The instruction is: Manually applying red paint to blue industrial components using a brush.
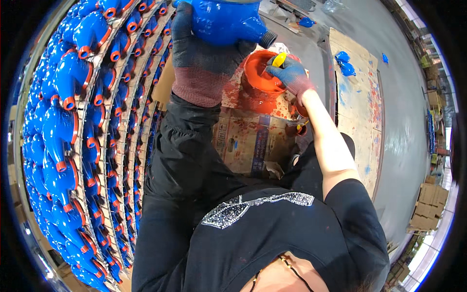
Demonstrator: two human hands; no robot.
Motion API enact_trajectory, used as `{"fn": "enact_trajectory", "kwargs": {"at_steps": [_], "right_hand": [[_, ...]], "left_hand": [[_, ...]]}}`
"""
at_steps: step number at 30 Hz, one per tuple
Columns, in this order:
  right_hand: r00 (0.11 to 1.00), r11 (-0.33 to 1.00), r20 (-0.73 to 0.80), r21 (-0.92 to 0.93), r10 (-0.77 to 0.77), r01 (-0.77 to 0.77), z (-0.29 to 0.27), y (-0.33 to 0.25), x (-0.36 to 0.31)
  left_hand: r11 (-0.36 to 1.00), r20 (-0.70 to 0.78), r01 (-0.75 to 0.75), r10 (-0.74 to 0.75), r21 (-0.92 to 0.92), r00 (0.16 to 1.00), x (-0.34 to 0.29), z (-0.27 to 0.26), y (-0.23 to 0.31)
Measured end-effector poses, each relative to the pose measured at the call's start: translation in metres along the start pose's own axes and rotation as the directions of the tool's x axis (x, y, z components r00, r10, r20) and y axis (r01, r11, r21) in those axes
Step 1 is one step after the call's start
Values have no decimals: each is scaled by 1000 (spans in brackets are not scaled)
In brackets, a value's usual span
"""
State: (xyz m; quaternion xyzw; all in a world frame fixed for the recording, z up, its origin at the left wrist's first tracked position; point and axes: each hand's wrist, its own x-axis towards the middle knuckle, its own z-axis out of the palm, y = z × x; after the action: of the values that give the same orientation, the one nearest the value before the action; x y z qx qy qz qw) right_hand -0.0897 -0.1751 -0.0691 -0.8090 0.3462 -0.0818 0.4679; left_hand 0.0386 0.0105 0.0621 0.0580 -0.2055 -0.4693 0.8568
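Blue casting [224,22] in left hand's [206,58] grip, left of bucket [255,78], spout [268,39] not red yet. Right hand [292,76] clenches yellow handle [279,59] over bucket. Farther left, racked castings [68,80] look done.

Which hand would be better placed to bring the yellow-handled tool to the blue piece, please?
Probably the right hand: it grips the yellow handle at the red bucket, while the left hand is occupied holding up the blue piece.
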Motion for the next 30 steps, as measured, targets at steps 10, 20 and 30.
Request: {"fn": "enact_trajectory", "kwargs": {"at_steps": [10,20,30], "right_hand": [[980,982,118,-80,-159,169,14,60,10],[966,959,-124,140,-228,245,-56,-34,-70],[609,669,-640,193,-469,718,-104,-86,-112]], "left_hand": [[1000,-107,-20,18,-18,994,6,-35,-8],[984,-193,83,-52,155,980,-3,-35,-35],[-452,551,-426,190,784,812,-7,-17,-69]]}}
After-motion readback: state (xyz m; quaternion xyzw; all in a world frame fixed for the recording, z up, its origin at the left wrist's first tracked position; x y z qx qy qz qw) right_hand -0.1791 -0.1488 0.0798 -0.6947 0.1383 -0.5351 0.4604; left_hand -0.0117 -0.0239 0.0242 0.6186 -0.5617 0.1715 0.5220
